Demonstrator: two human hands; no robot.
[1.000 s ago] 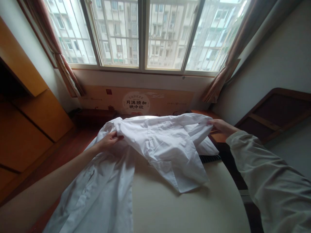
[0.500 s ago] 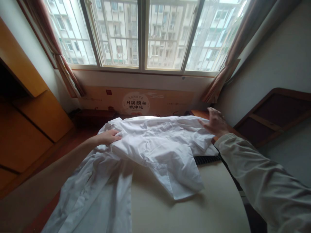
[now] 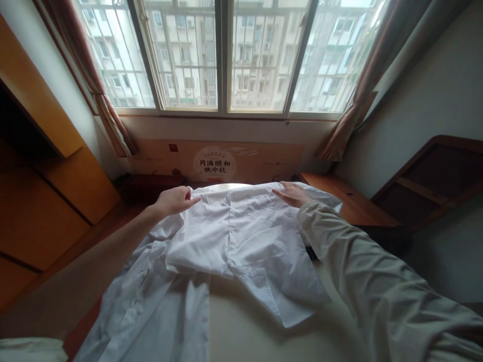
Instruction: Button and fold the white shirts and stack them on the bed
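Note:
A white button-up shirt (image 3: pixel 234 241) lies spread on a cream table (image 3: pixel 249 332), its upper part folded over toward me. My left hand (image 3: pixel 174 200) rests on the shirt's far left edge with its fingers curled on the cloth. My right hand (image 3: pixel 291 193) lies flat and open on the shirt's far right part, fingers stretched out to the left. A lower part of the shirt (image 3: pixel 151 322) hangs down at the near left.
A large window (image 3: pixel 226 55) with curtains fills the far wall. Below it stands a cardboard panel with printed characters (image 3: pixel 215 163). An orange wooden cabinet (image 3: pixel 45 201) is at the left, a wooden side table (image 3: pixel 347 198) and dark headboard (image 3: pixel 433 176) at the right.
Both hands let the lifted shirt down onto the table. My right hand opened and slid left across the cloth; my left hand moved a little toward the far edge.

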